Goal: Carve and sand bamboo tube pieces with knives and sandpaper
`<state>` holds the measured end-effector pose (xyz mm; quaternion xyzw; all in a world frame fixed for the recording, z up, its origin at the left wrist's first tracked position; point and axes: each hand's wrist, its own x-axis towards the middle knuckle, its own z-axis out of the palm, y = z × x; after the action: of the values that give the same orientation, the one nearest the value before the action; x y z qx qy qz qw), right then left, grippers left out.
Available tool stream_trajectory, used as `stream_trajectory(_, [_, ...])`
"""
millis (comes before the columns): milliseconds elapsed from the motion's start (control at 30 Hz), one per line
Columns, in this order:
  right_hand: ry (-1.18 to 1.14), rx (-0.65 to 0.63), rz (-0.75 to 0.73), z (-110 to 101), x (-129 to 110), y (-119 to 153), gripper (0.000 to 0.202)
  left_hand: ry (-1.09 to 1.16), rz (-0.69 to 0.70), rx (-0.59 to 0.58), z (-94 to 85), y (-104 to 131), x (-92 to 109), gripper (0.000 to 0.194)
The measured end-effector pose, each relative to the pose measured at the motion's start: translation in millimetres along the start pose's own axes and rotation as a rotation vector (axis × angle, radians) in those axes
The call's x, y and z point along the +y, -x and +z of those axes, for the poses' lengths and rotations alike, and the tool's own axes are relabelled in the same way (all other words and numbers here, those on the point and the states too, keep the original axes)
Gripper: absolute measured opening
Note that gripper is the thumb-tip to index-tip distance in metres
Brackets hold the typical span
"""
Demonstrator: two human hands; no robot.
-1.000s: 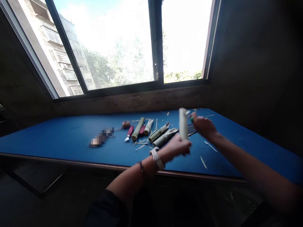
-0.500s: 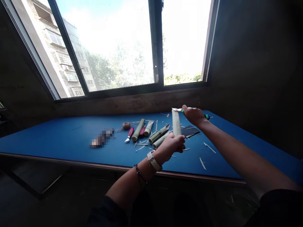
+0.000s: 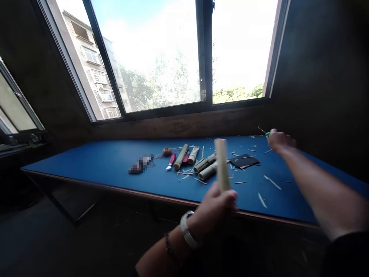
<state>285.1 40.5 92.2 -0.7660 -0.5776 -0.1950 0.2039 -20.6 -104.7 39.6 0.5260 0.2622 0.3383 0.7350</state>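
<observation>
The window [image 3: 161, 65] was the largest thing in view, its top cut off by the upper edge and the sky behind it washed out nearly white. Below it ran the blue desk [image 3: 95, 161], its right end passing behind the right forearm and out of the picture, the floor beneath too dark to make out. Of the two hands, the left [image 3: 217, 202], blurred, had its fingers wrapped around the lower end of a pale bamboo piece [image 3: 222, 165]; that end was hidden in the grip, while the rest rose nearly upright near the desk's front edge. The right [image 3: 282, 141], well apart from the bamboo, was closed in a fist about a green-handled tool [image 3: 267, 134]; most of the handle was covered, and the thin tip, pointing left, was too small to read clearly. Several bamboo tubes [image 3: 181, 157] lay behind the left hand, the nearest partly hidden by the held piece. To the right of that piece a dark sheet [image 3: 245, 161] lay flat with slivers on it. Left of the tubes was a pixelated patch [image 3: 141, 164] whose contents could not be told. Between them lay a red-handled knife [image 3: 171, 161], blade toward the front, just beside a ball of twine [image 3: 166, 151]. Smallest were the pale slivers [image 3: 272, 182] scattered about the desk.
</observation>
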Motion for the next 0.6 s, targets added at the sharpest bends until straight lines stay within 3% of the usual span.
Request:
stream_trajectory(33, [0.019,0.018,0.027,-1,14,4,0.026,-0.009,0.049,0.067,-6.4,0,0,0.032])
stream_trajectory(133, [0.04,0.077,-0.032,-8,30,21,0.03,-0.041,0.026,0.051,-21.6,-3,1,0.032])
stream_trajectory(267, [-0.023,0.109,-0.254,-23,-5,53,0.031,-0.079,0.045,0.004,-22.1,-4,0,0.038])
stream_trajectory(400, [-0.13,0.137,-0.549,-42,-48,98,0.027,-0.123,0.07,0.036,-16.0,-12,0,0.042])
stream_trajectory(500, [-0.093,0.217,-0.714,-50,-63,125,0.019,-0.164,0.135,0.058,-13.8,-22,5,0.041])
stream_trajectory(600, [-0.026,0.258,-0.798,-52,-67,138,0.018,-0.178,0.216,0.009,-11.0,-30,13,0.04])
